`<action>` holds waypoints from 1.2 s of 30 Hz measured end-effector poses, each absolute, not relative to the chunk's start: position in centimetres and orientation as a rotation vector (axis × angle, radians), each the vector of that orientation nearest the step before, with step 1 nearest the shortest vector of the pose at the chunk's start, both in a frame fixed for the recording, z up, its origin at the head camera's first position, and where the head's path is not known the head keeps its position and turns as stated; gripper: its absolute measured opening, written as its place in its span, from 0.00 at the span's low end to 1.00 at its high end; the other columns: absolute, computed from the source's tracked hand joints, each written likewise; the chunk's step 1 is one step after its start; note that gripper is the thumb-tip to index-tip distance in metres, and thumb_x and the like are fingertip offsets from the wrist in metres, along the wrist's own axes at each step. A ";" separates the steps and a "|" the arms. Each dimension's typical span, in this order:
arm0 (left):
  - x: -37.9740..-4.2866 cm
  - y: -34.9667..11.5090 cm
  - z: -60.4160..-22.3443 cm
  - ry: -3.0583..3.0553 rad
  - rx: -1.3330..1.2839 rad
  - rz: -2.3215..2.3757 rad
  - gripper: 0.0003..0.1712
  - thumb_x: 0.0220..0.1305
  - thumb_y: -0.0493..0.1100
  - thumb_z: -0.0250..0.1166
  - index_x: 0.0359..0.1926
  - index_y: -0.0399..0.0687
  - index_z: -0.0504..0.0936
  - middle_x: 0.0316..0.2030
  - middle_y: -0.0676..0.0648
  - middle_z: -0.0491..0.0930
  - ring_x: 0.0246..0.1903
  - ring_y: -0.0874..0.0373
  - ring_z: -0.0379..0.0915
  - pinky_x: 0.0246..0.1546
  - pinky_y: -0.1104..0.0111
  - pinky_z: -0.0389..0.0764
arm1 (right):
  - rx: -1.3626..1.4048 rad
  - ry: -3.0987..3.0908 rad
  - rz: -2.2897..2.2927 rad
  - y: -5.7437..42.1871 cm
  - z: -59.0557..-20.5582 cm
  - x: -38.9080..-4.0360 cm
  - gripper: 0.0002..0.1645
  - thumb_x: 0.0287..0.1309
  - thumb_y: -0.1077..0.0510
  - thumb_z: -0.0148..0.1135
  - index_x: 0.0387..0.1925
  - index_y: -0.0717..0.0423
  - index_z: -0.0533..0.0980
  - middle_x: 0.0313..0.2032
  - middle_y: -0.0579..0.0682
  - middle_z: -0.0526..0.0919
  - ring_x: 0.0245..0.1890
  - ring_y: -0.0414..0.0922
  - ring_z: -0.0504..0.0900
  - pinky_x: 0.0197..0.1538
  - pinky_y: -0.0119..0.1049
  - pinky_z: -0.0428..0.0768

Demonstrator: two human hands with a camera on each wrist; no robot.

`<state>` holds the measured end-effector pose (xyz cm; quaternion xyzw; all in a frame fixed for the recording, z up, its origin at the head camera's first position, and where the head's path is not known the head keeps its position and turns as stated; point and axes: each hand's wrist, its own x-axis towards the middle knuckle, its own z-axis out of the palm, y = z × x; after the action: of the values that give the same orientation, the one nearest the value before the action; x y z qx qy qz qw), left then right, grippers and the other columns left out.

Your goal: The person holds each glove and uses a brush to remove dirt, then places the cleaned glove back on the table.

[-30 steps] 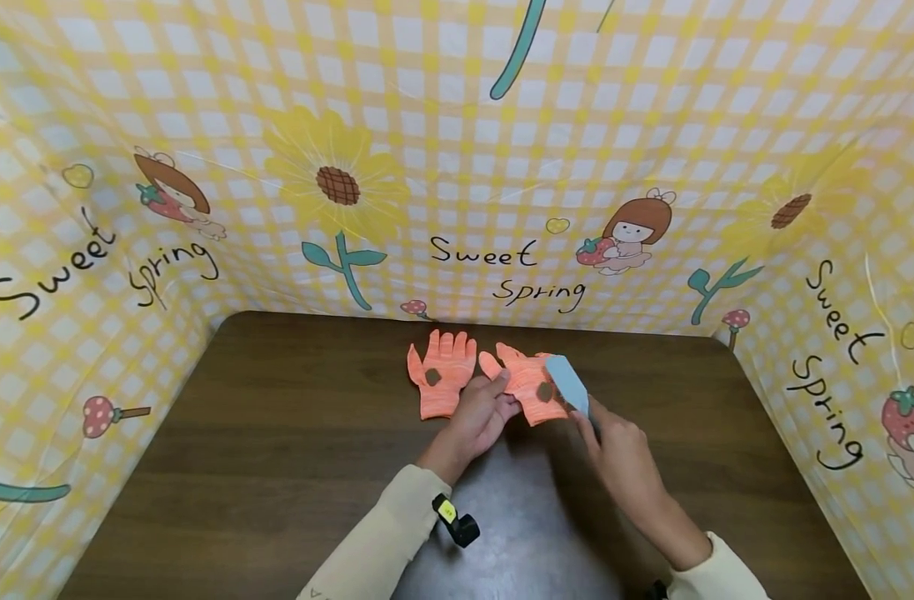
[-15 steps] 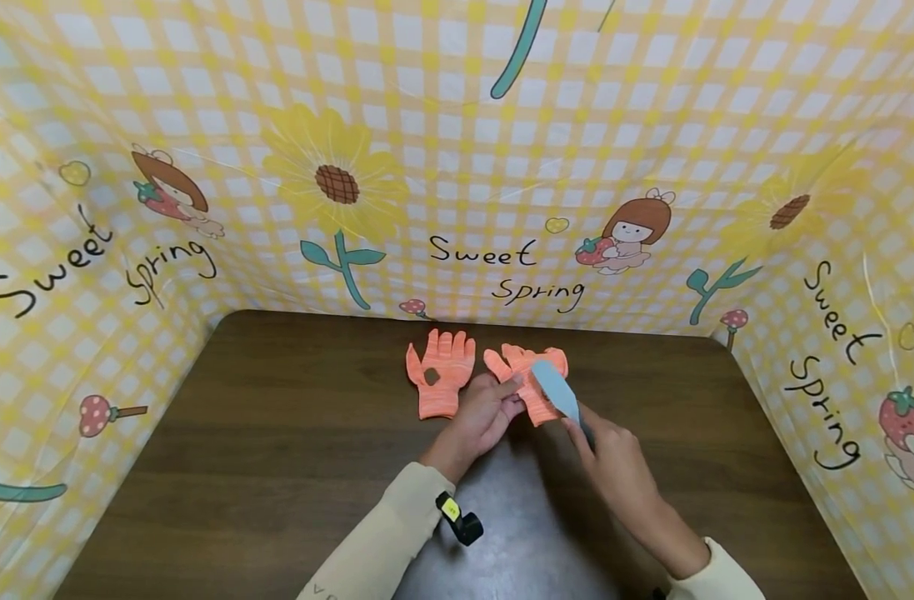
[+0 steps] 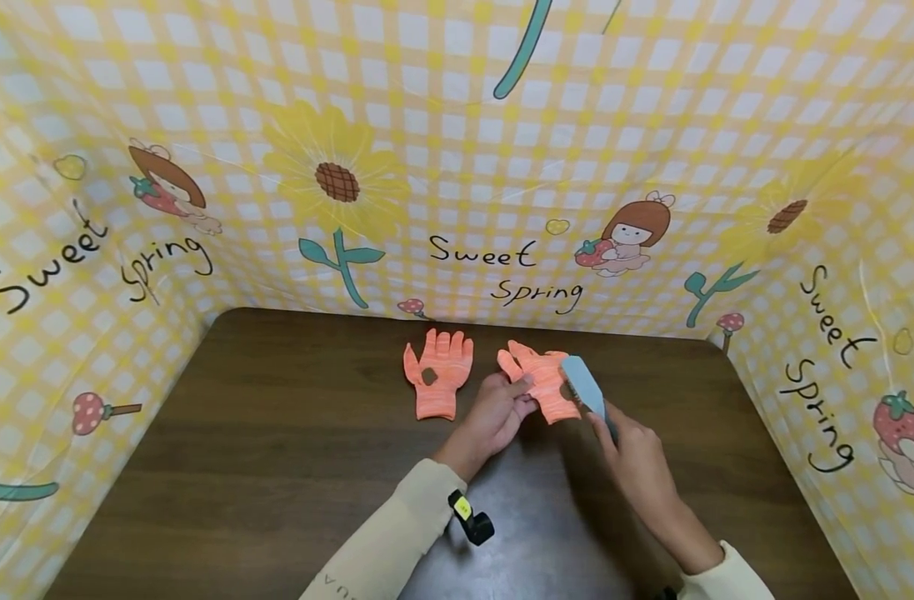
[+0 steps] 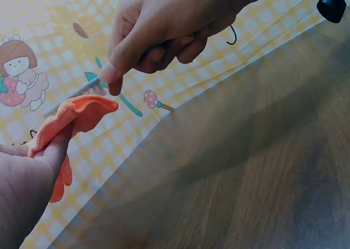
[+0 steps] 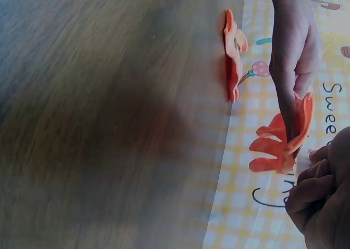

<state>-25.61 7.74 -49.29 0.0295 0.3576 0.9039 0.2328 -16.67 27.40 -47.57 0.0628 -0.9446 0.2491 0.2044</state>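
In the head view my left hand [image 3: 496,417] holds an orange knit glove [image 3: 539,379] off the table, thumb on top and fingers under it. My right hand [image 3: 640,454] grips a light blue brush [image 3: 586,385] by its handle. The bristles face the glove beside a brown spot [image 3: 565,390], which the brush head partly covers. A second orange glove [image 3: 449,379] lies flat to the left, with a brown spot [image 3: 429,377] on its palm. In the left wrist view the brush's pale bristles [image 4: 97,90] show just above the held glove [image 4: 76,112].
A dark wooden table [image 3: 277,467] lies under both hands. Yellow checked cloth [image 3: 442,175] with printed flowers and lettering rises at the back and both sides. A black wrist camera [image 3: 471,521] sits on my left cuff.
The brush has swept left across the held glove and back right, baring and then partly covering the brown spot. My left hand and the held glove have shifted slightly right.
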 end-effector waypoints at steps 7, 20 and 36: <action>-25.8 7.5 -49.3 1.028 0.099 2.468 0.27 0.80 0.31 0.43 0.76 0.32 0.56 0.74 0.31 0.61 0.75 0.40 0.57 0.74 0.43 0.60 | 0.144 -2.605 0.708 26.9 -47.0 -16.3 0.15 0.71 0.58 0.63 0.50 0.67 0.80 0.31 0.60 0.86 0.28 0.51 0.83 0.30 0.48 0.80; -25.8 6.6 -49.1 1.048 0.141 2.435 0.26 0.80 0.31 0.44 0.75 0.31 0.58 0.75 0.32 0.61 0.74 0.41 0.59 0.74 0.44 0.61 | 0.252 -2.608 0.678 26.2 -47.5 -15.5 0.24 0.68 0.59 0.66 0.62 0.65 0.78 0.48 0.64 0.88 0.46 0.57 0.88 0.40 0.53 0.86; -25.5 8.1 -49.3 0.958 0.010 2.475 0.25 0.80 0.30 0.44 0.74 0.31 0.59 0.74 0.32 0.61 0.75 0.41 0.58 0.74 0.44 0.61 | 0.201 -2.573 0.673 29.0 -50.2 -15.3 0.25 0.69 0.61 0.64 0.63 0.68 0.75 0.51 0.68 0.86 0.47 0.62 0.87 0.40 0.56 0.86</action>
<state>-25.55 8.13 -49.32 0.0038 0.3502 0.9050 0.2415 -15.25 29.01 -50.24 0.0733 -0.9376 0.2451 0.2352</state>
